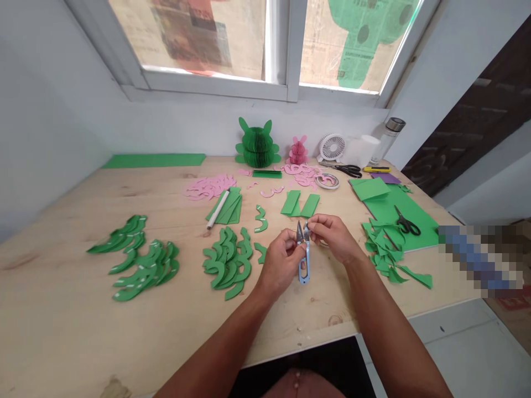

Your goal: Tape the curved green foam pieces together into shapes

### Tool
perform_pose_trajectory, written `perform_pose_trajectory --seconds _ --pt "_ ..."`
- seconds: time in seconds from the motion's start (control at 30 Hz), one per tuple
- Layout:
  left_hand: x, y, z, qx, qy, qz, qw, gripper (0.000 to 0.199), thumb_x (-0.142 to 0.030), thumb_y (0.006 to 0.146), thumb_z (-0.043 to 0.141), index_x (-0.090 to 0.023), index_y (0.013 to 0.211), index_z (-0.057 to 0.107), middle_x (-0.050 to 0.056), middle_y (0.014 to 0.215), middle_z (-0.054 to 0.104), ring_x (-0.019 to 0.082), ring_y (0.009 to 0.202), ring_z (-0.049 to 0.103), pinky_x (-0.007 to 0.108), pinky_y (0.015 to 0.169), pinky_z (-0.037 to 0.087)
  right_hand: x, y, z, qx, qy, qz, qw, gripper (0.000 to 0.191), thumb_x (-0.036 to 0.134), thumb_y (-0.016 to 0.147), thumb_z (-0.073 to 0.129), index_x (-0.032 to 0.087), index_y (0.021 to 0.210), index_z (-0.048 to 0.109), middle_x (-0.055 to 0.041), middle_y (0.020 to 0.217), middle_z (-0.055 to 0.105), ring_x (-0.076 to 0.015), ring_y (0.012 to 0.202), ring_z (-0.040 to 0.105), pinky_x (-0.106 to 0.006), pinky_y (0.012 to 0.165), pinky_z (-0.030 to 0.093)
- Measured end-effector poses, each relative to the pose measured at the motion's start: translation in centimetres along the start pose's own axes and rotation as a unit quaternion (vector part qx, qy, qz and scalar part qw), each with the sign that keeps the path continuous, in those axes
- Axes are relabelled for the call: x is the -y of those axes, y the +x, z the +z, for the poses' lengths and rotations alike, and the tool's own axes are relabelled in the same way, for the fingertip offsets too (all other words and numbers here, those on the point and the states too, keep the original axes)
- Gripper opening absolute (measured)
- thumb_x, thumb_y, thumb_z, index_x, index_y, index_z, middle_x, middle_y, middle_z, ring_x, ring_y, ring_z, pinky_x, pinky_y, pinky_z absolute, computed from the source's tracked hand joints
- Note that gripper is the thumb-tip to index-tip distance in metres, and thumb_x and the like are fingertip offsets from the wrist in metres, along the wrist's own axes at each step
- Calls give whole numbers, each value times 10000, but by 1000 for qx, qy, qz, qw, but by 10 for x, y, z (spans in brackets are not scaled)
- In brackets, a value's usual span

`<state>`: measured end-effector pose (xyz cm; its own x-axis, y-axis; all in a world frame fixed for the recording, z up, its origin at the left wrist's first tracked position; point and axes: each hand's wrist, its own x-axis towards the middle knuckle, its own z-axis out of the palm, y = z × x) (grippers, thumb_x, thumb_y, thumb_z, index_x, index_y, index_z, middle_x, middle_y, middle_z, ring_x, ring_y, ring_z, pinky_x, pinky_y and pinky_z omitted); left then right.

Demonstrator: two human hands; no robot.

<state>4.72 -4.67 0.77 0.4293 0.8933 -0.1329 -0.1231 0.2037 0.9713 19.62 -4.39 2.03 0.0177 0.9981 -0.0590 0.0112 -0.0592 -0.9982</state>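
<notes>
A: So we've got a white-walled room, papered-over window (293, 55) up top, and a pale wooden desk (62, 326) covered in paper cutouts. Blue-handled snips (307, 257) sit just right of center, gripped in our left hand (282, 260), blades pointing up and spread. What worries us?

B: Our right hand (332, 235), honestly. Its fingers are bunched right by a blade tip. We can't tell if they're pinching the blade, some tiny bit, or nothing. If the left squeezes on the handles, we could nick a fingertip.

A: Ouch. Anything else?

B: The loose green arcs (228, 257) in the lower middle are pretty near our left wrist, so a careless sweep could scatter them. The pile at left (151, 268) has white strips on it; if those are sticky, pieces might cling together. And the scraps (384, 249) at right lie beside the black-handled scissors (409, 225), so grabbing blindly there looks risky too.

A: Any brands or text we can read?

B: Nope. There's print on the window paper (244, 33), too blurry for us, and faint marks on the bottle (389, 141), upper right. No brand we'd swear to.
</notes>
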Motion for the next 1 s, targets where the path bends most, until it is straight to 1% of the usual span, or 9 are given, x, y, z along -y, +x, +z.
perform_pose_trajectory --seconds 0.23,0.47,0.7,0.83,1.0 --pt "4 -1 0 3 16 19 1000 145 -274 726 584 -191 761 471 -63 559 531 79 411 501 204 434 415 2 -1 2 -5 -32 -11 999 131 289 677 625 161 686 594 40 549 514 -72 486 410 -212 481 316" --pt "8 -1 -1 -2 43 39 998 135 -281 734 581 -194 756 481 -65 553 526 74 425 481 194 446 374 4 -2 3 -18 -48 -20 998 146 299 677 612 158 662 574 44 549 507 -63 470 377 -214 471 268" --pt "10 0 -2 4 53 58 997 116 -275 761 557 -194 769 473 -65 578 516 71 448 469 191 461 367 -1 0 5 -35 -42 -32 998 155 290 682 622 156 638 558 60 518 465 -54 461 355 -206 456 245" --pt "9 -1 -3 -1 64 71 995 105 -267 770 552 -188 782 484 -59 580 518 73 455 474 189 457 362 -2 1 3 -16 -23 -35 999 163 304 704 635 154 664 585 51 532 489 -60 474 383 -205 465 278" --pt "6 -2 -3 -3 40 59 997 122 -274 752 574 -181 792 506 -48 600 544 75 451 493 193 452 384 -2 0 0 21 24 -27 999 154 311 724 635 156 726 637 27 571 549 -74 506 433 -214 499 337"
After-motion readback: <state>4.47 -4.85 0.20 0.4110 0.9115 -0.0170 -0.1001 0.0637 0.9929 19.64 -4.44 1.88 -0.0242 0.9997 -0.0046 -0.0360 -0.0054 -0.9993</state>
